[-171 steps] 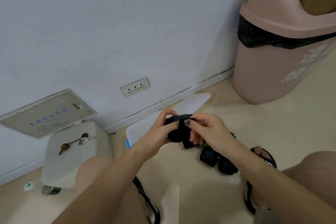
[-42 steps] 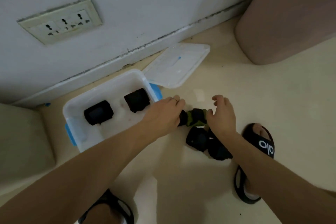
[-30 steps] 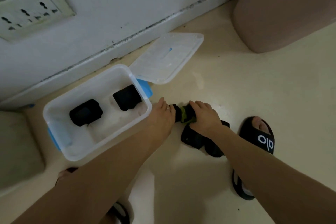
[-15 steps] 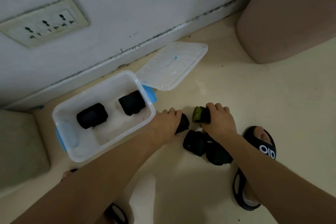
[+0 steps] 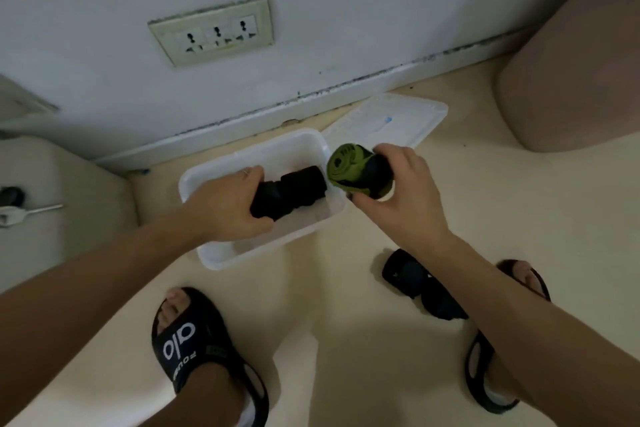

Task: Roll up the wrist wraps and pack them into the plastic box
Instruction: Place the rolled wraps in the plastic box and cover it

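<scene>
A white plastic box (image 5: 221, 258) stands on the floor by the wall. My left hand (image 5: 225, 208) grips a rolled black wrist wrap (image 5: 268, 206) over the box. Another black roll (image 5: 304, 187) lies inside, right beside it. My right hand (image 5: 398, 198) holds a rolled green-and-black wrist wrap (image 5: 353, 172) just above the box's right rim. Two more black rolled wraps (image 5: 412, 279) lie on the floor under my right forearm.
The box's clear lid (image 5: 391, 121) lies on the floor behind it, by the skirting. A pink bin (image 5: 571, 80) stands at the right. A pale stool (image 5: 62, 204) with keys is at the left. My feet in black sandals (image 5: 197, 357) flank the floor in front.
Both hands lifted a roll each from the floor pile and carried them left to the box. The view shifted so the box now sits in the middle.
</scene>
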### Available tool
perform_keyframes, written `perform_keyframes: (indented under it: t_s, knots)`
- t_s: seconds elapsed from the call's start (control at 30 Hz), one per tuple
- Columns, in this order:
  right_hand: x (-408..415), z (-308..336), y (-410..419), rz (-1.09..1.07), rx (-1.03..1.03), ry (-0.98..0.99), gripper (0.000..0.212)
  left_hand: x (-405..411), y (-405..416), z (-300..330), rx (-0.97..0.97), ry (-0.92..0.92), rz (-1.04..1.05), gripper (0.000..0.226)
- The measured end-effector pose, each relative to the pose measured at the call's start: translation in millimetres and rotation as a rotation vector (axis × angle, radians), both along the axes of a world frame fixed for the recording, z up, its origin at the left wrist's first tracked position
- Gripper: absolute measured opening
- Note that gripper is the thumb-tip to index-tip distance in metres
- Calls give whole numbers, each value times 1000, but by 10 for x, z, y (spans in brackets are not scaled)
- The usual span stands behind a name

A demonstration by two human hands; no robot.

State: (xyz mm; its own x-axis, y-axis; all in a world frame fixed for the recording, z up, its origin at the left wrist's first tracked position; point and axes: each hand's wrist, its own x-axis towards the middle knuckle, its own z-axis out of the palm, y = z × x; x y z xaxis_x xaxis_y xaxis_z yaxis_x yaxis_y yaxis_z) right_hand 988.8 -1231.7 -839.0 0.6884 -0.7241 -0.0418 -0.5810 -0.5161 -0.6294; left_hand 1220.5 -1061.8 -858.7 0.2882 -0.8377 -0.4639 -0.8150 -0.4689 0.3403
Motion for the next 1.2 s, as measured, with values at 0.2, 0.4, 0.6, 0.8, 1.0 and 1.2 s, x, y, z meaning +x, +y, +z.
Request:
perform_keyframes:
  t_s: [0.2, 0.4, 0.6, 0.8, 1.0, 1.2]
  knots:
    - [806, -368, 313, 538, -170, 448, 67, 108, 520, -482, 220, -134, -177, 50]
    - [1214, -701, 275, 760, -285, 922, 35, 149, 413, -843, 292, -172, -232, 68]
    - [1305, -881, 341, 825, -410, 1045, 36, 26, 367, -1000, 325, -398, -316, 61]
    - [1178, -909, 358, 612, -243, 772, 35, -17, 346, -1025, 342, -389, -300, 55]
    - [384, -569, 216, -42, -16, -78, 26, -220, -97, -513, -56, -249, -236, 35]
    - [-1073, -846, -127, -476, 103, 299, 37, -1358, -711, -298, -182, -90, -519, 35]
